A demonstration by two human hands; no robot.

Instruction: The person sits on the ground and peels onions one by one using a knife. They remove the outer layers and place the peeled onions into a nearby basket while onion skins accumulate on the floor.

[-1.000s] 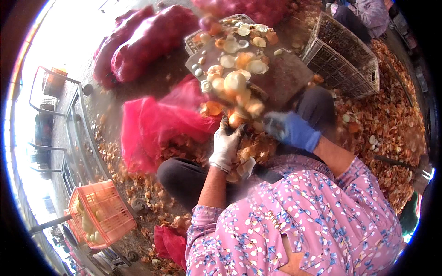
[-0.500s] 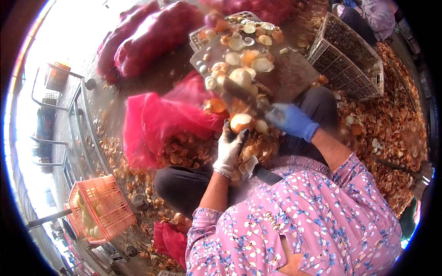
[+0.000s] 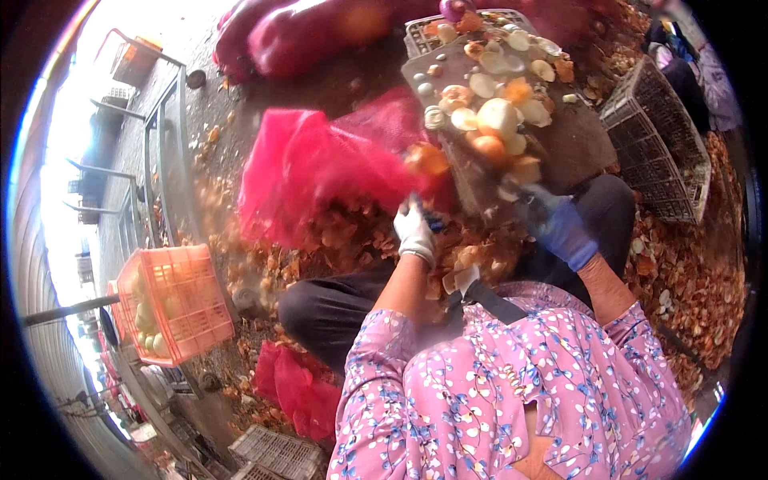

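Note:
My left hand (image 3: 417, 230), in a white glove with dark fingertips, is over the peel heap in front of my lap. Its fingers and thumb look apart, and no onion shows in it. Farther right, my right hand (image 3: 562, 232) wears a blue glove and is smeared by motion. The fingers look curled round something blurred that I cannot make out. Just beyond it is a board (image 3: 572, 152) bearing onions and peelings, among them a pale peeled onion (image 3: 498, 118) and a blurred brownish onion (image 3: 490, 147). Another orange-brown onion (image 3: 427, 159) lies by the red mesh bag (image 3: 308, 172).
Full red mesh sacks (image 3: 312, 36) lie at the back. An upright plastic crate (image 3: 660, 136) is at the right, near another person (image 3: 716, 88). An orange crate (image 3: 180, 304) of pale onions stands left. Onion skins (image 3: 680, 264) cover the floor, with grey crates (image 3: 280, 452) below left.
The onion has left my left hand. My right hand has drawn back from it. The whole view has shifted, so the board and bags sit farther right and higher.

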